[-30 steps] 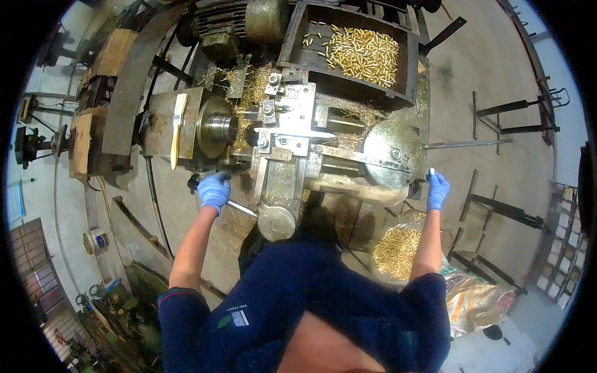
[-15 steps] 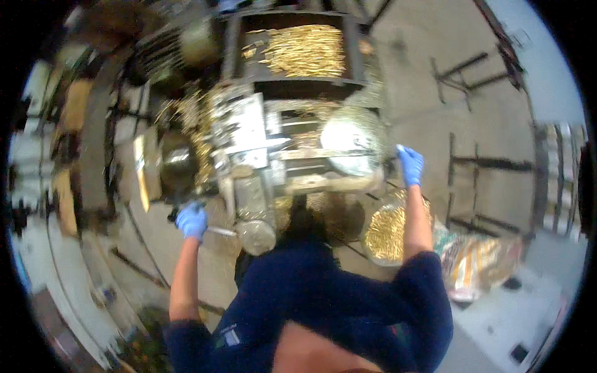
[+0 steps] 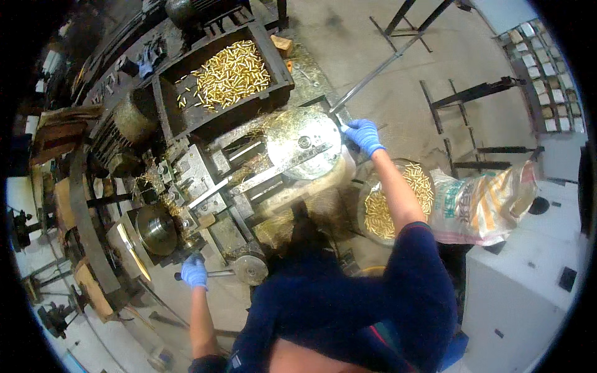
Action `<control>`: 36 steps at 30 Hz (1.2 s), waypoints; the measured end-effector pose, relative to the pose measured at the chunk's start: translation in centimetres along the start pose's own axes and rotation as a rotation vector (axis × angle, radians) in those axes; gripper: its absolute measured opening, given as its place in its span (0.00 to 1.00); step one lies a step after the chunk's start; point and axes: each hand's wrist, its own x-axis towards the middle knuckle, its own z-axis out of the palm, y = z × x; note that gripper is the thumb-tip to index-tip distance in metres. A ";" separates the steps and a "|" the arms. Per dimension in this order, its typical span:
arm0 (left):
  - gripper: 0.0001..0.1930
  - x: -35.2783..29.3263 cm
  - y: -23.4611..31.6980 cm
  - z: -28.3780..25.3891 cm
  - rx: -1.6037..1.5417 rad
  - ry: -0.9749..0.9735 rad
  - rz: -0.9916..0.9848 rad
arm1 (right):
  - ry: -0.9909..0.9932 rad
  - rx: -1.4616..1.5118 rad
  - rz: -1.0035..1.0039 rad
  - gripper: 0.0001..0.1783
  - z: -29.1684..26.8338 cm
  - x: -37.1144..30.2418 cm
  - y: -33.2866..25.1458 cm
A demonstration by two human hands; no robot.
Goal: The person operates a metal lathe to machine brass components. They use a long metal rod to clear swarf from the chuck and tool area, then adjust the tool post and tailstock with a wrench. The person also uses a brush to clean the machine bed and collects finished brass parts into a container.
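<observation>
A small lathe-like machine with a bright metal bed [image 3: 267, 176] stands in front of me. In a blue glove, my left hand [image 3: 194, 271] is closed round the dark-ended handle of a metal lever [image 3: 221, 273], which runs to a round handwheel [image 3: 250, 270]. Also gloved, my right hand [image 3: 364, 137] is beside the large pale round plate [image 3: 303, 143] on the machine's right. Its fingers are bent together at a small light tip; what they hold is too small to name. Left of the bed sits a round dark chuck-like part [image 3: 157, 230].
A dark metal tray [image 3: 180, 121] of brass-coloured pieces lies beyond the machine. A round tub [image 3: 360, 214] of similar pieces stands under my right forearm, beside a woven sack [image 3: 463, 208]. A brush [image 3: 134, 252] lies at left. Metal stands [image 3: 472, 94] are at the far right.
The view has turned, so the machine and tray now slant, and the picture is sharper. My right hand is now nearer the round plate. My left hand stays at the lever.
</observation>
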 end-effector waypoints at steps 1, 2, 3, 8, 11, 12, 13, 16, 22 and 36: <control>0.11 0.0 -0.1 0.1 0.040 -0.031 -0.051 | -0.048 -0.028 -0.062 0.20 0.4 0.4 -0.1; 0.12 -0.3 -0.2 0.0 -0.028 0.022 0.032 | -0.009 -0.124 -0.168 0.19 0.9 0.7 -0.1; 0.11 -0.1 -0.2 0.2 0.048 -0.027 -0.016 | -0.009 -0.215 -0.314 0.18 1.4 1.1 0.0; 0.11 -0.2 0.2 -0.1 0.205 -0.065 -0.076 | -0.202 -0.422 -0.488 0.17 5.1 5.0 1.3; 0.10 -0.3 0.7 -0.6 0.101 -0.057 -0.056 | -0.384 -0.035 -0.357 0.17 6.8 7.3 3.2; 0.10 -0.3 0.8 -0.8 0.099 -0.065 -0.069 | -0.404 0.034 -0.321 0.17 7.3 8.0 3.8; 0.10 -0.3 1.0 -0.9 0.089 -0.062 -0.067 | -0.389 0.006 -0.336 0.17 7.7 8.5 4.3; 0.10 -0.4 1.1 -0.9 0.097 -0.065 -0.080 | -0.400 0.092 -0.270 0.16 8.6 9.5 5.6; 0.10 -0.6 0.9 -0.7 0.074 -0.043 -0.085 | -0.420 0.310 -0.136 0.16 9.6 10.8 8.1; 0.09 -0.7 1.4 -1.0 0.037 0.023 -0.045 | -0.288 -0.809 -0.479 0.14 2.9 6.3 -0.6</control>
